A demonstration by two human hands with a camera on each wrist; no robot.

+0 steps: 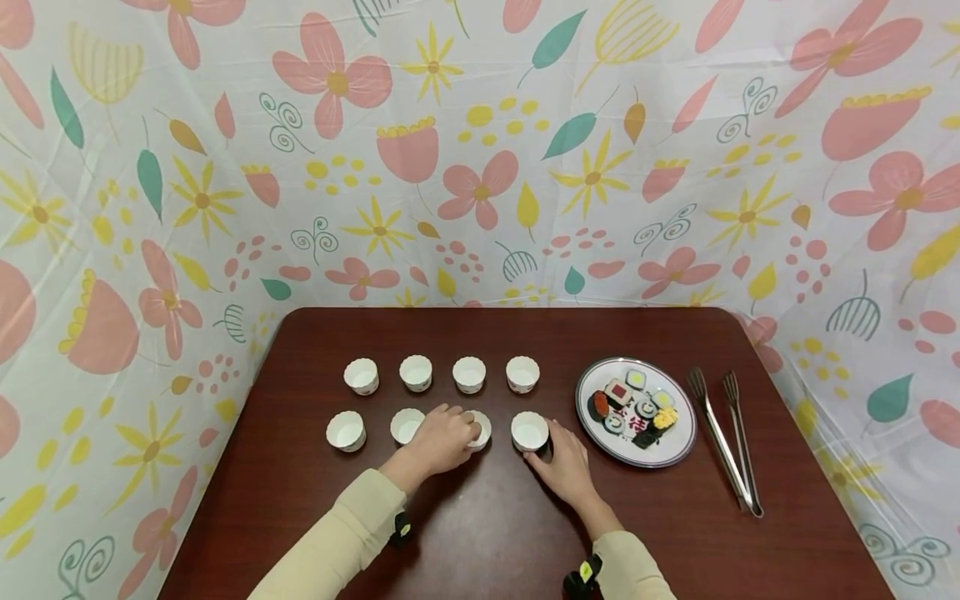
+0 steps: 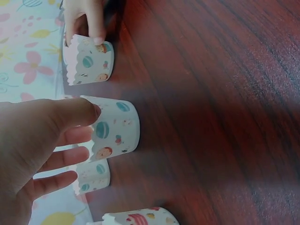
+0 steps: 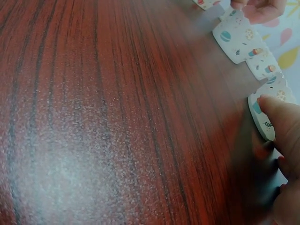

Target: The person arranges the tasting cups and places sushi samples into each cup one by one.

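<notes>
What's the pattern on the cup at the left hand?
White cup, scattered teal and reddish motifs; best in the left wrist view.

The left hand (image 1: 437, 439) seems to hide part of one cup (image 1: 483, 434).

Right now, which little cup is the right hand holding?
The rightmost cup in the nearer row: the right hand grips that one and touches no other.

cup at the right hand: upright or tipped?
Upright: the head view shows the cup on the table, its open mouth facing up.
</notes>
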